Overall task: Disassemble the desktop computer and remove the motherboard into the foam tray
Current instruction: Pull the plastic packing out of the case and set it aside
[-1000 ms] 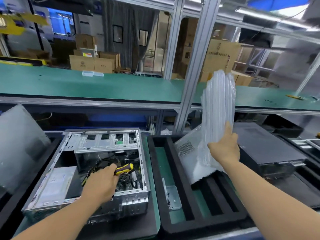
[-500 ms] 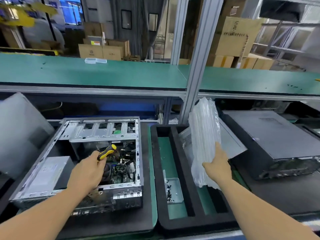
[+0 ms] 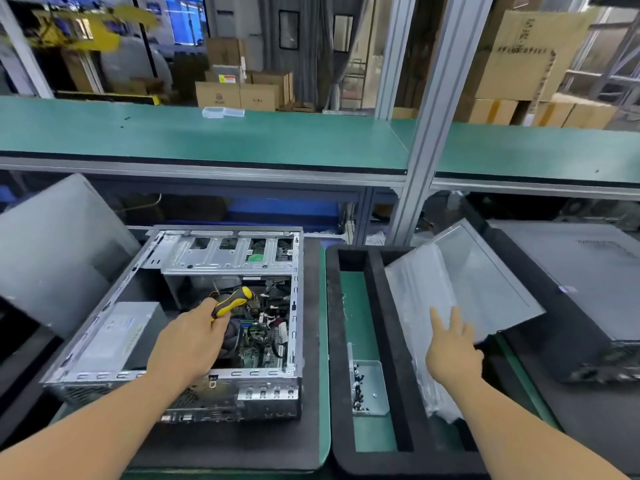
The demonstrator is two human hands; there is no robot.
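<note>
Fingers, left hand (image 3: 188,344): curled round the yellow-and-black screwdriver (image 3: 231,301), whose handle sticks up and away from the fist, over the open computer case (image 3: 194,306).
Fingers, right hand (image 3: 452,351): straight and spread, palm down, resting on the clear air-cushion wrap (image 3: 420,306); they grip nothing.
Motherboard (image 3: 258,336): inside the case, green board with cables over it, in the right part of the interior, just beyond the left fist.
Computer case: lies on its side on a black mat (image 3: 242,441), side panel off; a silver power supply (image 3: 121,332) fills its left part and a drive cage (image 3: 230,252) spans the far end.
Foam tray (image 3: 377,341): black, just to the right of the case, with long compartments showing green bench beneath.
Screw dish (image 3: 369,388): small clear container in the tray's left compartment, with dark screws along its left side.
Air-cushion wrap: lies lengthwise in the tray's right compartment, with a grey metal panel (image 3: 485,282) leaning tilted beside it.
Second computer (image 3: 585,292): dark, closed, on the right of the tray.
Grey panel, left (image 3: 55,251): leans tilted at the left edge of the bench.
Shelf (image 3: 214,138): green-topped, above and behind the work area.
</note>
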